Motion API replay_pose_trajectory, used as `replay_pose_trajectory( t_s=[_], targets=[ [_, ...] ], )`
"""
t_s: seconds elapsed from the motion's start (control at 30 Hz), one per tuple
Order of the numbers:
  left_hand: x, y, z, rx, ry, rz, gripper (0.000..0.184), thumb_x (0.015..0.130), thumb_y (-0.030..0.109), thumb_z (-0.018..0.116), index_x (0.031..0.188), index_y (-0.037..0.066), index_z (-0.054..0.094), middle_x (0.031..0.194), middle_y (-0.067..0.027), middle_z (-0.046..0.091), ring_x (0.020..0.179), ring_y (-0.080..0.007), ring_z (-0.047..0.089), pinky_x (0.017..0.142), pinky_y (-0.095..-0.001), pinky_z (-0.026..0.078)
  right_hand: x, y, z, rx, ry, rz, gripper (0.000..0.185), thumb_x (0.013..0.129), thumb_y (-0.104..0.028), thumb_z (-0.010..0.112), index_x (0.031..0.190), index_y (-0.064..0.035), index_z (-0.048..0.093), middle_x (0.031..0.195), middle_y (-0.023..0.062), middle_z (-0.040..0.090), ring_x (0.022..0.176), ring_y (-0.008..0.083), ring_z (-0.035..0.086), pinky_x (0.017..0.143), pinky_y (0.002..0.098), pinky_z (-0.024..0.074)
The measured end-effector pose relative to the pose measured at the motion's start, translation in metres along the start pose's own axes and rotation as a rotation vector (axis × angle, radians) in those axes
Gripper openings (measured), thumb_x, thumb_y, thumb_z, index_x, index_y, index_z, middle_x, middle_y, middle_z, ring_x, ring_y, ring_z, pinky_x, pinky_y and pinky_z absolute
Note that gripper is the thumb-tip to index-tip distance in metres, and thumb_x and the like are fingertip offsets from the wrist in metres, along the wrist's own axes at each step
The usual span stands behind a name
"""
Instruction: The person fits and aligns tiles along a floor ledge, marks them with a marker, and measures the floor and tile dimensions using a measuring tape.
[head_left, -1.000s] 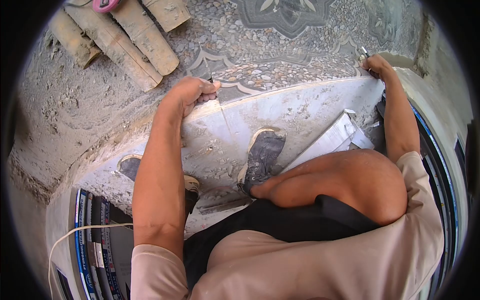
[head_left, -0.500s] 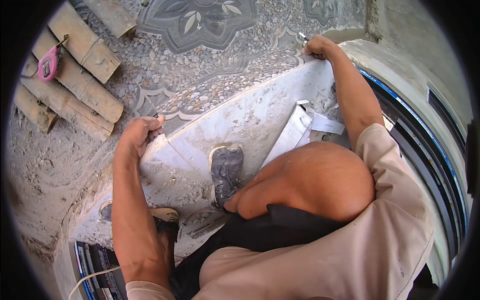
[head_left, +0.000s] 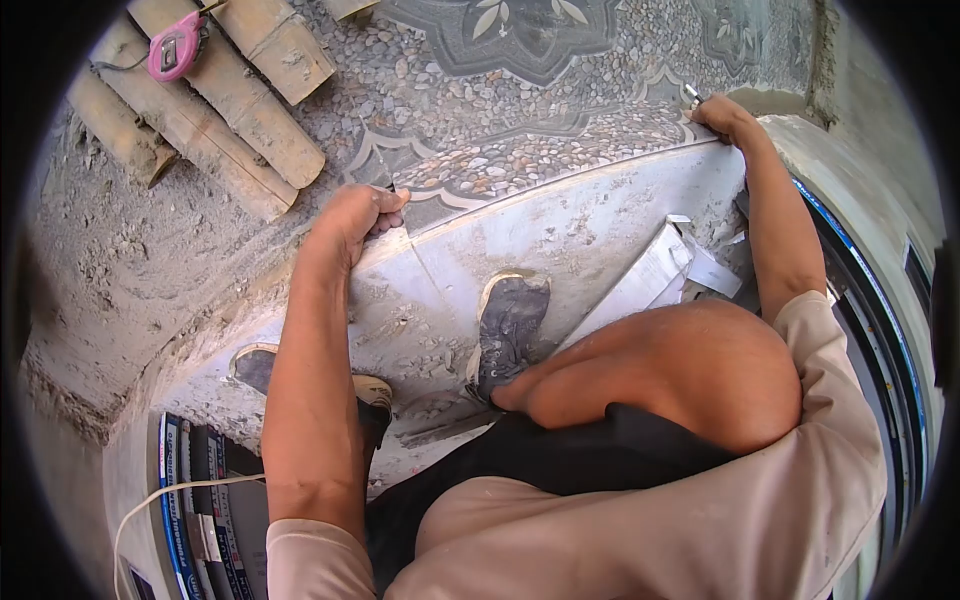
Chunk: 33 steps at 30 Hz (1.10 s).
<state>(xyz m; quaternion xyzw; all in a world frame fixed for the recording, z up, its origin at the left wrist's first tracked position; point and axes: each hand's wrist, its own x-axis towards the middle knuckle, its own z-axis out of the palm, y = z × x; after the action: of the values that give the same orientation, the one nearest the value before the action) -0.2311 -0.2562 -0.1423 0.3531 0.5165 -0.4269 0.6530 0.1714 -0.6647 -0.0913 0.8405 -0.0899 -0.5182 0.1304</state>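
My left hand point(head_left: 365, 218) rests at the near left corner of the patterned floor tile point(head_left: 560, 145), its fingers curled in and its thumb along the tile edge. A small dark tip shows beside the thumb; what it belongs to is hidden. At the tile edge's far right end, my right hand point(head_left: 728, 118) is closed around a slim pen-like stick point(head_left: 692, 94) with a pale end. Between the hands the edge runs beside a pale, dusty slab point(head_left: 570, 215). Pebble and flower designs cover the tile.
Split bamboo pieces point(head_left: 230, 115) lie on grey mortar at the upper left, a pink tape measure point(head_left: 176, 46) on them. A torn white carton point(head_left: 640, 275) lies by my bent knee. My shoes point(head_left: 513, 325) stand on the dusty slab. A pale cable point(head_left: 190, 486) crosses at lower left.
The view has shifted, so the whole scene sits further right and slightly higher. Both hands keep their places at the tile edge.
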Motion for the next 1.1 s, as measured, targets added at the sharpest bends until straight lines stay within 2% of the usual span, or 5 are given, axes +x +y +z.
replay_pose_trajectory(
  t_s=[0.63,0.73,0.8,0.9,1.1],
  targets=[
    [-0.007,0.027,-0.004,-0.018,0.126,0.069,0.018,0.091,0.020,0.069,0.082,0.008,0.060,0.064,-0.0007,0.051,0.049,-0.0136,0.043,0.047,-0.0287,0.035,0.011,0.020,0.007,0.192,0.090,0.004,0.043,0.093,-0.043,0.066,0.065,-0.0122,0.055,0.051,-0.0036,0.043,0.039,0.0081,0.031,0.038,0.0304,0.0192],
    [-0.008,0.028,-0.003,-0.155,-0.009,0.107,0.015,0.093,0.017,0.067,0.089,0.004,0.060,0.067,-0.0027,0.054,0.058,-0.0127,0.056,0.050,-0.0274,0.045,0.009,0.020,-0.008,0.193,-0.015,0.014,0.039,0.096,-0.040,0.058,0.066,-0.0160,0.054,0.054,-0.0049,0.044,0.040,0.0056,0.030,0.037,0.0279,0.0174],
    [-0.021,0.046,0.005,-0.277,0.024,0.184,0.018,0.097,0.012,0.058,0.096,-0.006,0.057,0.080,-0.0119,0.062,0.084,-0.0201,0.069,0.065,-0.0281,0.061,-0.002,0.012,-0.013,0.283,-0.019,0.024,0.038,0.097,-0.039,0.054,0.072,-0.0120,0.060,0.056,-0.0043,0.045,0.043,0.0054,0.032,0.040,0.0269,0.0207],
    [-0.014,0.064,0.013,-0.765,-0.120,0.280,0.023,0.100,0.008,0.049,0.100,-0.014,0.052,0.099,-0.0247,0.063,0.104,-0.0353,0.068,0.083,-0.0360,0.065,0.026,0.037,-0.021,0.580,-0.033,-0.032,0.036,0.099,-0.044,0.055,0.086,-0.0115,0.066,0.057,-0.0086,0.042,0.043,0.0055,0.026,0.041,0.0242,0.0188],
    [0.004,0.109,-0.004,-0.950,-0.213,0.231,0.039,0.106,0.016,0.041,0.125,-0.019,0.039,0.118,-0.0371,0.054,0.104,-0.0482,0.065,0.078,-0.0382,0.067,-0.061,0.012,-0.003,0.534,0.598,-0.115,0.037,0.100,-0.036,0.055,0.110,-0.0032,0.069,0.063,-0.0018,0.053,0.053,0.0093,0.043,0.048,0.0270,0.0301]
  ],
)
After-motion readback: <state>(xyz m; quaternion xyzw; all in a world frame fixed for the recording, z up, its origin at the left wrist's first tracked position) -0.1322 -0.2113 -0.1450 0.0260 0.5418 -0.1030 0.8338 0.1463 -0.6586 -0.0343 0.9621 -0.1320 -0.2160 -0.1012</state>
